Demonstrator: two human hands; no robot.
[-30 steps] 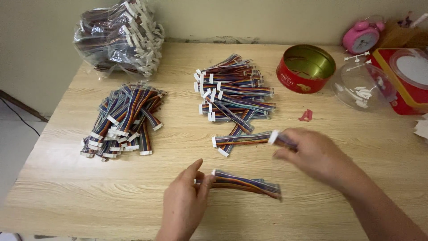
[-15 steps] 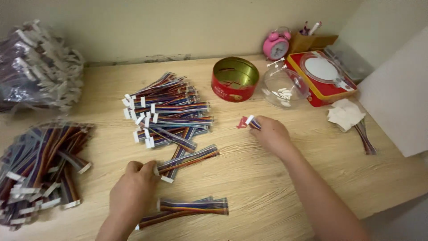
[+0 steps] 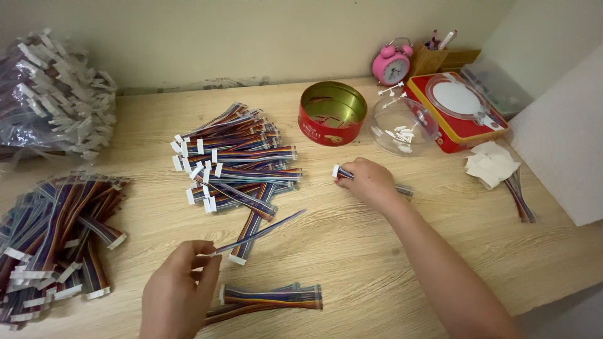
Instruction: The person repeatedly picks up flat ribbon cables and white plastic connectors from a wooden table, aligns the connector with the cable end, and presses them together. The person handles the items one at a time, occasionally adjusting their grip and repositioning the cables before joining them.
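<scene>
Two containers stand beyond the ribbon cables: a red tin (image 3: 331,115), seemingly empty, and a clear bowl (image 3: 404,125) holding small white connectors. The left hand (image 3: 179,294) pinches one thin cable (image 3: 257,233); the right hand (image 3: 369,181) grips another cable (image 3: 344,172) on the table (image 3: 389,251).

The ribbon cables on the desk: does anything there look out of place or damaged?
Nothing looks damaged. One ribbon cable lies alone at the right edge, beside crumpled white paper, away from the middle pile. The left hand pinches a thin strip; the right hand holds a cable.
</scene>
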